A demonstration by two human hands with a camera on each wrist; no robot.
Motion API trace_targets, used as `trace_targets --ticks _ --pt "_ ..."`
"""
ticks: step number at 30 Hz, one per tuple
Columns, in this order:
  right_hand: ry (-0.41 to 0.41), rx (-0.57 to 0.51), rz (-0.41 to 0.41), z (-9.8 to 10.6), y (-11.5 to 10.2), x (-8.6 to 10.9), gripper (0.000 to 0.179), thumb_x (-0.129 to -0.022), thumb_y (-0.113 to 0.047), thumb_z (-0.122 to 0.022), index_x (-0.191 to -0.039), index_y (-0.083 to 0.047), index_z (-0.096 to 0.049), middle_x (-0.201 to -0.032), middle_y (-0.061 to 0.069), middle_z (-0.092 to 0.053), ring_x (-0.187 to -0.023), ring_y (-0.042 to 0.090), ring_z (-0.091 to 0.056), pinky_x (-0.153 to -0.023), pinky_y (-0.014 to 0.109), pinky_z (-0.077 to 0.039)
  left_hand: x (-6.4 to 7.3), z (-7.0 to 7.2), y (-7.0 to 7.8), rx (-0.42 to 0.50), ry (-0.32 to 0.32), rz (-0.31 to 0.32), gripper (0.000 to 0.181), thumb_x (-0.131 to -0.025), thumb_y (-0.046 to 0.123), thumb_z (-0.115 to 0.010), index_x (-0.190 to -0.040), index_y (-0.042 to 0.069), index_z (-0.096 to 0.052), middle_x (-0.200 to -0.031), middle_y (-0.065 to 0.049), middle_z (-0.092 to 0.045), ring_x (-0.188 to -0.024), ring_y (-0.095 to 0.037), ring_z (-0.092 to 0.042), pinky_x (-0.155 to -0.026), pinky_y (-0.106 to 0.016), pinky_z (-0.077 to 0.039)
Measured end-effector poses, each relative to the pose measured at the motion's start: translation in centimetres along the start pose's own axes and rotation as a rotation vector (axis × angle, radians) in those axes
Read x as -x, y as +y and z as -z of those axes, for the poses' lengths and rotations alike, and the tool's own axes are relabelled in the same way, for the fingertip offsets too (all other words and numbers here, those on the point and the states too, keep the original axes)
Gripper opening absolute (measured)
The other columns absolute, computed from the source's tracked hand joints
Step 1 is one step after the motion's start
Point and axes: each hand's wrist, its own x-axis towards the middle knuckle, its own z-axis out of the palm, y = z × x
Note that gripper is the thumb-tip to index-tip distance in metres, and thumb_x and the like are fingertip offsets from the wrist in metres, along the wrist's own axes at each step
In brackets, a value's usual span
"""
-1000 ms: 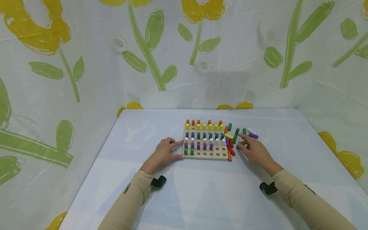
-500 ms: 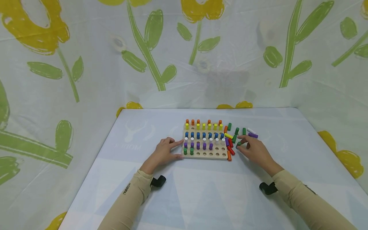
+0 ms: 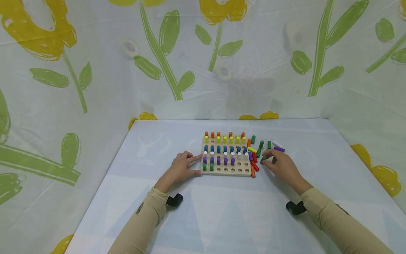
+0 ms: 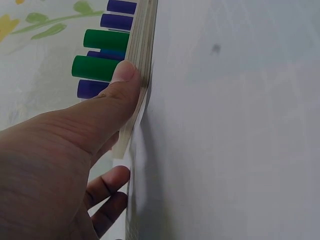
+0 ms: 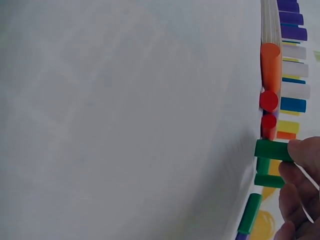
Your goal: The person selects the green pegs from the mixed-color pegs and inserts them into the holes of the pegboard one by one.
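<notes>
A wooden pegboard (image 3: 226, 173) bears rows of coloured pegs: orange, yellow, blue, white, purple and green from back to front. My left hand (image 3: 181, 167) touches its left side with an extended index finger. The left thumb (image 4: 125, 75) presses at the board's near left corner, beside two green pegs (image 4: 97, 67) in the front row. To the right of the board, my right hand (image 3: 282, 166) pinches the top of a green peg (image 5: 272, 149) between thumb and fingers. That peg stands about upright, its lower end at the tabletop.
Loose pegs lie right of the board: a yellow peg (image 3: 252, 150), red pegs (image 3: 255, 166), an orange peg (image 3: 253, 172), several green ones, a white peg (image 3: 277, 144) and a purple peg (image 3: 279, 149). Bare holes show in the front rows. A flowered curtain (image 3: 203, 88) surrounds the table.
The green peg at my right fingertips shows more and stands more upright than one second ago. My right hand has shifted very slightly; the left hand keeps its place at the board.
</notes>
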Motion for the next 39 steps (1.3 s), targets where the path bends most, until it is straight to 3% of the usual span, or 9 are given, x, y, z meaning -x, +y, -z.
trace_targets --ticks 20,30,39 --pt "0.043 0.005 0.047 0.1 -0.4 0.3 0.027 -0.094 -0.014 -0.073 -0.118 -0.004 -0.067 -0.107 0.013 -0.069 -0.083 0.023 -0.054 -0.059 0.030 -0.048 -0.1 -0.1 -0.2 -0.014 0.003 -0.013 0.077 -0.086 0.052 -0.077 -0.153 0.032 -0.046 -0.129 -0.008 -0.047 -0.119 -0.028 -0.039 -0.102 -0.045 -0.038" --pt "0.083 0.016 0.077 0.0 -0.7 0.4 0.026 -0.094 -0.016 -0.073 -0.117 -0.005 -0.068 -0.106 0.011 -0.069 -0.087 0.024 -0.054 -0.067 0.033 -0.047 0.0 -0.1 -0.2 0.003 -0.003 -0.007 0.077 -0.086 0.051 -0.078 -0.153 0.032 -0.046 -0.130 -0.009 -0.047 -0.122 -0.029 -0.039 -0.104 -0.047 -0.037" --pt "0.098 0.007 0.098 0.0 -1.5 0.7 0.025 -0.092 -0.014 -0.075 -0.114 -0.005 -0.069 -0.105 0.010 -0.070 -0.086 0.023 -0.054 -0.067 0.032 -0.047 0.0 -0.1 -0.1 0.003 -0.001 -0.004 0.077 -0.086 0.051 -0.078 -0.154 0.033 -0.046 -0.130 -0.008 -0.047 -0.123 -0.030 -0.039 -0.105 -0.047 -0.037"
